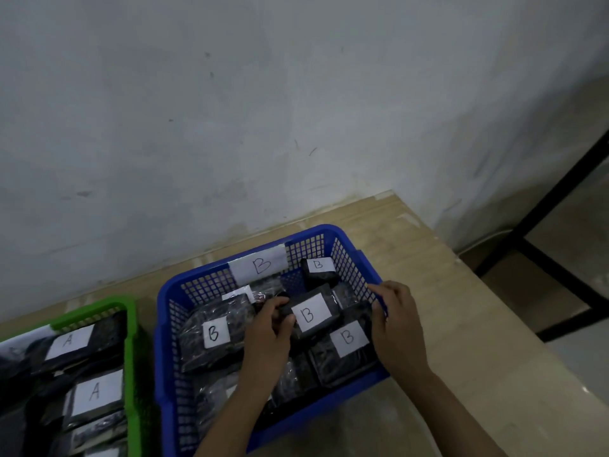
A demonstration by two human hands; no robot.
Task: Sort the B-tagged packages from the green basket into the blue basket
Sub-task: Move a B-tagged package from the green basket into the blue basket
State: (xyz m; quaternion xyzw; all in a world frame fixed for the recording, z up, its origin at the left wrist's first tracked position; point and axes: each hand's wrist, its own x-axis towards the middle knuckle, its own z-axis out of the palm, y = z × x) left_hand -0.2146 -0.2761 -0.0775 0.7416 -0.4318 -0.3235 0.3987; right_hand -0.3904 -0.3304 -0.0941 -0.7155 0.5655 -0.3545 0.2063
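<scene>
Light wood table (428,258) against a scuffed grey-white wall (230,110); black frame (543,209) at far R over pale floor.

Blue basket (164,324) mid-table w/ B tag on back wall, holds several black B packages. Green basket (131,324) just L of it, apart, holds A-tagged packs.

L hand (267,331) inside blue basket, fingers curled on L end of a B package (313,315), which lies tilted atop the others. R hand (395,318) at basket's R rim, fingers bent over it; what they grip, cannot tell.

Bare table R of and in front of blue basket.
</scene>
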